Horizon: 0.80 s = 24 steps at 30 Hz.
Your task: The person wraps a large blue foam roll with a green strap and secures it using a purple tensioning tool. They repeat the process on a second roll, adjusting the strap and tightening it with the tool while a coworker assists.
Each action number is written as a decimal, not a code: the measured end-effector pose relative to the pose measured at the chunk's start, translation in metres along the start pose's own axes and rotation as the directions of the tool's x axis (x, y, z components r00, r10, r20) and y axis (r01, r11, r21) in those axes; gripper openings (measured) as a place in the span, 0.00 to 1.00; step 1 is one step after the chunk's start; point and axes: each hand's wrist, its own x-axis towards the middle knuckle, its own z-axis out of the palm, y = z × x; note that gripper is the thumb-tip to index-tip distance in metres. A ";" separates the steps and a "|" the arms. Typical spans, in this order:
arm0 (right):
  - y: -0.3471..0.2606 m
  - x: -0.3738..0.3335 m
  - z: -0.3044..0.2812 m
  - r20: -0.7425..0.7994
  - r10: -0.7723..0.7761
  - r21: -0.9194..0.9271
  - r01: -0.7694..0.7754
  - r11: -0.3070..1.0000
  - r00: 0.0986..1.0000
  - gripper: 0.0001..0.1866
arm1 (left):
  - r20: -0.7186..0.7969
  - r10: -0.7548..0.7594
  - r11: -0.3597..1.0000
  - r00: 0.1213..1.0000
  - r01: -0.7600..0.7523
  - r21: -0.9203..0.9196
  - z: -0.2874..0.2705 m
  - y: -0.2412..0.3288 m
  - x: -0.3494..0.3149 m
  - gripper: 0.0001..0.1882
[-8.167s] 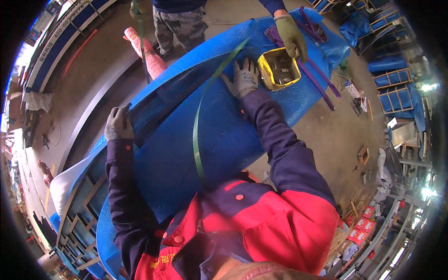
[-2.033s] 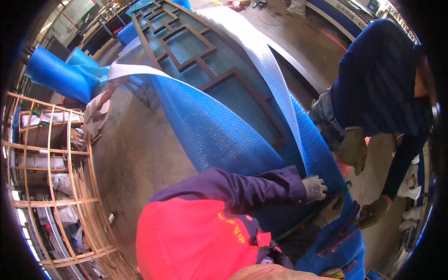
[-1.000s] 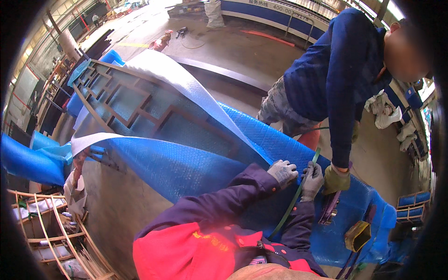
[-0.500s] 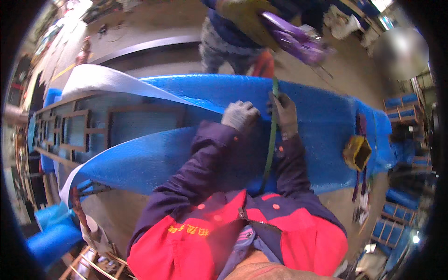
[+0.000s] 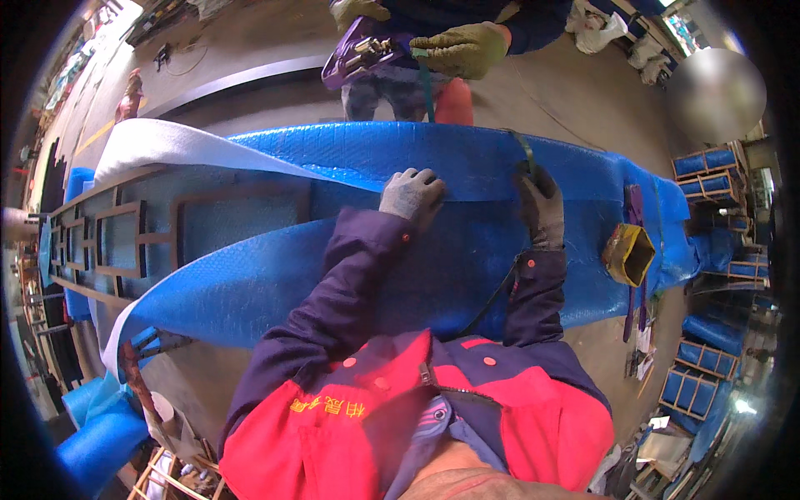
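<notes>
A long dark frame (image 5: 175,242) lies across in front of me, part covered by blue bubble wrap (image 5: 433,279). My left hand (image 5: 413,198), in a grey glove, is closed at the edge where the wrap's sides meet. Further right, my right hand (image 5: 543,207), also gloved, is closed around a green strap (image 5: 525,148) that comes over the wrap's far side. Below that hand, a darker stretch of strap runs down toward my body. Across from me, a co-worker's gloved hand (image 5: 467,50) holds a green strap end, and the other a purple strapping tool (image 5: 360,55).
A yellow-edged open box (image 5: 629,256) sits on the wrapped right end. White foam lining (image 5: 171,150) curls back at the left. Blue rolls (image 5: 108,442) stand at lower left; wood-framed blue packages (image 5: 704,367) are stacked on the right. A metal bar (image 5: 250,92) lies behind.
My right hand has moved right with the strap, which no longer stretches straight across the wrap. The co-worker's purple tool has moved left, and a green strap end now shows in their other hand.
</notes>
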 end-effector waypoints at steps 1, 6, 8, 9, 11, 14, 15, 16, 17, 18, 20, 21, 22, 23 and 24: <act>0.002 0.002 0.006 -0.018 -0.105 -0.015 0.105 0.994 0.994 0.21 | 0.009 -0.001 1.000 1.000 0.001 -0.001 0.000 0.001 0.000 0.09; 0.012 0.009 0.048 -0.047 -0.332 -0.239 0.312 0.920 0.942 0.21 | 0.089 0.041 0.996 0.995 -0.047 0.076 0.003 -0.007 0.007 0.09; 0.016 0.008 0.057 -0.002 -0.226 -0.050 0.225 0.973 0.974 0.22 | 0.207 0.026 0.968 0.978 -0.076 0.238 0.006 -0.009 0.012 0.07; 0.018 0.008 0.055 0.049 -0.214 0.085 0.209 0.974 0.976 0.22 | 0.175 -0.002 0.973 0.985 -0.039 0.229 0.009 -0.008 0.011 0.05; 0.023 0.014 0.049 0.077 -0.322 0.047 0.320 0.946 0.943 0.21 | 0.003 0.059 0.983 0.998 -0.058 0.174 0.016 -0.006 0.007 0.06; 0.032 0.029 0.041 0.060 -0.339 -0.142 0.344 0.928 0.939 0.20 | -0.130 0.026 0.997 0.991 -0.017 0.073 0.026 -0.005 0.004 0.09; 0.034 0.032 0.038 0.084 -0.333 -0.161 0.342 0.926 0.939 0.20 | -0.106 0.020 0.998 0.994 -0.013 0.063 0.027 -0.004 0.003 0.09; 0.037 0.035 0.037 0.074 -0.286 -0.161 0.294 0.942 0.955 0.20 | -0.083 0.021 0.999 0.996 -0.017 0.046 0.029 -0.004 0.003 0.10; 0.038 0.036 0.035 0.114 -0.320 -0.157 0.335 0.929 0.940 0.21 | -0.096 0.006 0.999 0.995 -0.002 0.035 0.028 -0.002 0.002 0.10; 0.041 0.036 0.036 0.122 -0.315 -0.131 0.329 0.935 0.941 0.21 | -0.074 0.005 0.999 0.997 -0.002 0.039 0.028 -0.003 0.002 0.10; 0.042 0.034 0.039 0.110 -0.306 -0.111 0.318 0.942 0.946 0.21 | -0.041 0.001 0.999 0.999 0.002 0.050 0.026 -0.004 0.001 0.11; 0.042 0.032 0.040 0.094 -0.301 -0.110 0.311 0.944 0.949 0.21 | -0.038 0.009 0.999 0.999 -0.007 0.043 0.024 -0.004 0.001 0.11; 0.042 0.031 0.042 0.078 -0.296 -0.109 0.303 0.947 0.952 0.21 | -0.043 0.007 0.999 0.999 -0.005 0.048 0.023 -0.004 0.000 0.11; 0.041 0.030 0.044 0.084 -0.306 -0.104 0.314 0.944 0.948 0.21 | -0.030 0.006 0.999 1.000 -0.004 0.047 0.022 -0.005 0.000 0.12; 0.040 0.029 0.045 0.089 -0.315 -0.101 0.323 0.941 0.945 0.21 | -0.045 0.004 0.999 0.999 -0.002 0.043 0.021 -0.005 -0.001 0.12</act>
